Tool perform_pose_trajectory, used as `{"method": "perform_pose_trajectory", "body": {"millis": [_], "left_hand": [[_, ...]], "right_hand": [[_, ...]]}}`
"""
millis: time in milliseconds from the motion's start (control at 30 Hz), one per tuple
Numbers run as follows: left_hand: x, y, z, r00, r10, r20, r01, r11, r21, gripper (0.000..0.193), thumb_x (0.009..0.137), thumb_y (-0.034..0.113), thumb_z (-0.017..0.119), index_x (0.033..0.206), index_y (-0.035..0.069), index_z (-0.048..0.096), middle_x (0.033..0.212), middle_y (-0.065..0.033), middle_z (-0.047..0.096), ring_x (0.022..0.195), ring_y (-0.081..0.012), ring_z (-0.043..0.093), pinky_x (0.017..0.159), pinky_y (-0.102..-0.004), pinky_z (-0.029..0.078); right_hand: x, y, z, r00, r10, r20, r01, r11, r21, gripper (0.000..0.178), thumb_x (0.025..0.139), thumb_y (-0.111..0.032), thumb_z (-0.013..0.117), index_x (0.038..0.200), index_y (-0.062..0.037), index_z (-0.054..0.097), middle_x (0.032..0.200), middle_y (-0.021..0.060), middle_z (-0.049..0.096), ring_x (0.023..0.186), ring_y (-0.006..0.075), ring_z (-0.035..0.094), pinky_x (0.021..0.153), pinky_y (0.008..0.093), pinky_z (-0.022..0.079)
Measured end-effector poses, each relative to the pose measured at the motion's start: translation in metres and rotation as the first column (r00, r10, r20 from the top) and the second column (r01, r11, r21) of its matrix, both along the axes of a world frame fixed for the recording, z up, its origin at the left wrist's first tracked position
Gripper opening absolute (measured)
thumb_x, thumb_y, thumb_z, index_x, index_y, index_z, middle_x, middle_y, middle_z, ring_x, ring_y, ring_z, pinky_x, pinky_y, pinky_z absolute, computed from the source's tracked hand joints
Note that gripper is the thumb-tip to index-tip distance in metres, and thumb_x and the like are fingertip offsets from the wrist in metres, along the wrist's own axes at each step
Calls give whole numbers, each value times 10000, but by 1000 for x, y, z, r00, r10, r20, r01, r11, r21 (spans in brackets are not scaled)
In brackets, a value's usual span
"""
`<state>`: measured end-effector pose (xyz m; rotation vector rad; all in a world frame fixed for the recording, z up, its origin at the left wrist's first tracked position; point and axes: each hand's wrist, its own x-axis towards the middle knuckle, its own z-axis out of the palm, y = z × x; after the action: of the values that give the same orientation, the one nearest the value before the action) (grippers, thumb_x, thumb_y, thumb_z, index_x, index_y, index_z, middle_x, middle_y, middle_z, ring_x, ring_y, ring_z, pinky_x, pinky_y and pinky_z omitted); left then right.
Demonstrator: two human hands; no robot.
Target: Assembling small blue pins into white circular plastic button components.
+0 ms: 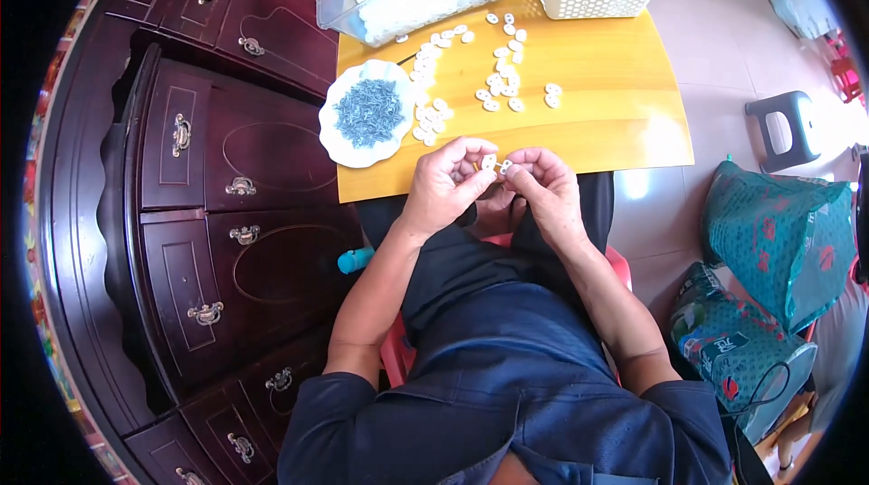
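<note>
Just over the table's near edge, my left hand (445, 185) pinches a small white oval plastic piece (489, 162) with two holes. My right hand (549, 191) pinches a second small white piece (507, 166) close beside it. A thin link seems to span the gap between the two, too small to make out clearly. Left of my hands, a white scalloped dish (337, 139) holds a heap of small dark metal pins or screws (369, 114). Loose white pieces like those in my fingers lie in groups on the wooden table (615, 78), one small cluster (552, 94) at the right.
A clear plastic bin (339, 1) full of white pieces stands at the far edge, beside a white perforated basket (593, 4). Dark wooden drawers (272, 159) line the left side. Green bags (769, 241) and a grey stool (783, 128) stand on the floor at right.
</note>
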<state>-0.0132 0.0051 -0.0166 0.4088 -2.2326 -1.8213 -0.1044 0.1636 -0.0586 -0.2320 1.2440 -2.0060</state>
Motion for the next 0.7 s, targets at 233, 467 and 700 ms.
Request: {"method": "perform_pose_trajectory", "body": {"millis": [233, 467, 700], "left_hand": [[-1, 0, -1, 1000, -3, -2, 3, 1000, -28, 245, 914, -9, 710, 1155, 11, 667, 931, 18, 686, 797, -29, 626, 728, -193, 512], [-4, -2, -5, 999, -30, -21, 29, 997, -79, 227, 897, -19, 713, 1120, 4, 679, 910, -33, 714, 725, -47, 648, 641, -205, 534], [-3, -3, -2, 998, -54, 35, 55, 998, -31, 235, 913, 6, 726, 1147, 1, 701, 955, 3, 706, 845, -58, 667, 749, -206, 525]], "right_hand": [[0, -1, -3, 1000, -4, -6, 4, 1000, -25, 103, 966, -47, 661, 1064, -18, 665, 904, 12, 710, 794, 55, 649, 710, 211, 541], [1, -1, -4, 1000, -11, -16, 11, 1000, -17, 96, 965, -44, 656, 1058, -21, 667, 900, 8, 709, 789, 49, 643, 707, 209, 531], [1, 0, 2, 1000, 13, -4, -13, 1000, -20, 99, 970, -37, 637, 1060, -6, 666, 903, 13, 713, 792, 52, 642, 721, 207, 525]]}}
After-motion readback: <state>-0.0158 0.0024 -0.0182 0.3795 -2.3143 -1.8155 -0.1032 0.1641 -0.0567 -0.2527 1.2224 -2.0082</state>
